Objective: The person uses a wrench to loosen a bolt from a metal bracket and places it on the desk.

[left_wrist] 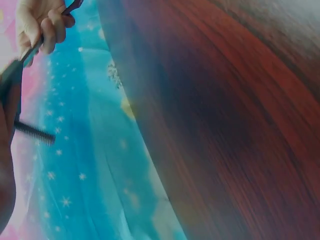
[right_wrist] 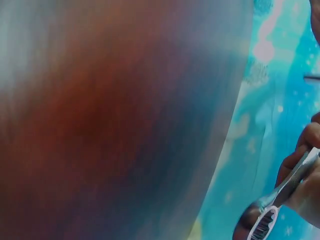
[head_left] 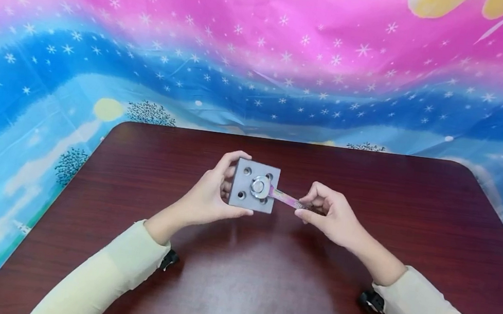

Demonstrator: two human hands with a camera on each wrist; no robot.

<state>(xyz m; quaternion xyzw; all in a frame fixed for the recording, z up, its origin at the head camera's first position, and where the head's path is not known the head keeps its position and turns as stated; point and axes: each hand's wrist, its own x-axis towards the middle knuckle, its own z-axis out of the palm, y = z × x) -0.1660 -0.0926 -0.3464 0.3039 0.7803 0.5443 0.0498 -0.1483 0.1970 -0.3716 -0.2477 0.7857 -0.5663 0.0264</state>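
My left hand (head_left: 210, 194) holds a square grey metal plate (head_left: 258, 168) by its edges, with the thumb along the lower edge. The plate is tilted up to face the head camera and has round holes near its corners. A hex bolt (head_left: 258, 186) sits at its middle; a threaded shank (left_wrist: 35, 132) sticks out behind in the left wrist view. My right hand (head_left: 333, 213) pinches a shiny wrench (head_left: 286, 199) between thumb and fingers. The wrench's far end lies at the bolt. Its toothed ring end (right_wrist: 262, 227) is near my right hand in the right wrist view.
Both hands are above a dark red-brown wooden table (head_left: 227, 289). Behind it hangs a pink and blue cloth (head_left: 243, 63) with snowflakes, reaching down along the table's sides. Small black devices (head_left: 372, 300) sit at both sleeve cuffs.
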